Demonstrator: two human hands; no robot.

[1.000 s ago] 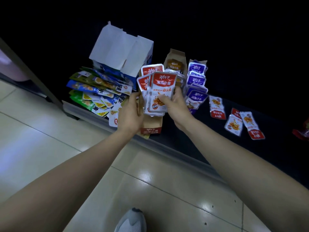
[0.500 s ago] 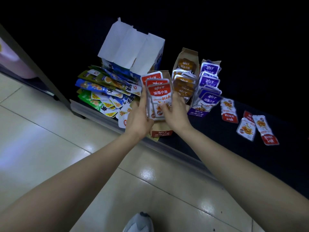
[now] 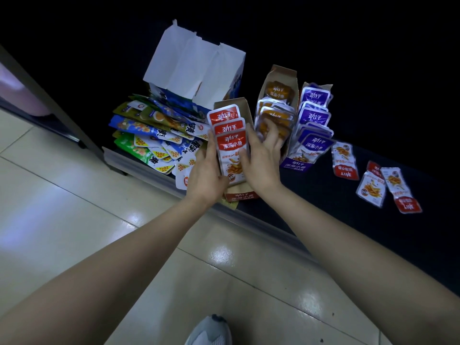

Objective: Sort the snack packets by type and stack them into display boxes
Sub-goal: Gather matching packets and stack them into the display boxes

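A stack of red snack packets (image 3: 230, 140) stands in a brown display box (image 3: 239, 195) at the shelf's front edge. My left hand (image 3: 206, 170) holds the stack's left side with the thumb on its face. My right hand (image 3: 261, 158) presses the right side, its fingers spread toward the orange packets (image 3: 273, 115). The orange packets fill a second brown box (image 3: 283, 73). Purple packets (image 3: 315, 130) fill a third box to the right. Three loose red packets (image 3: 344, 160) (image 3: 372, 188) (image 3: 400, 190) lie flat on the dark shelf at the right.
A heap of green and blue snack bags (image 3: 154, 135) lies left of the boxes under a tall white opened carton (image 3: 194, 68). The shelf's metal front rail (image 3: 149, 168) runs diagonally. Below it are glossy floor tiles (image 3: 62, 195) and my shoe (image 3: 209, 332).
Both hands lowered the fanned red packets and squared them into the front box. The right hand's fingers have opened out toward the orange packets.
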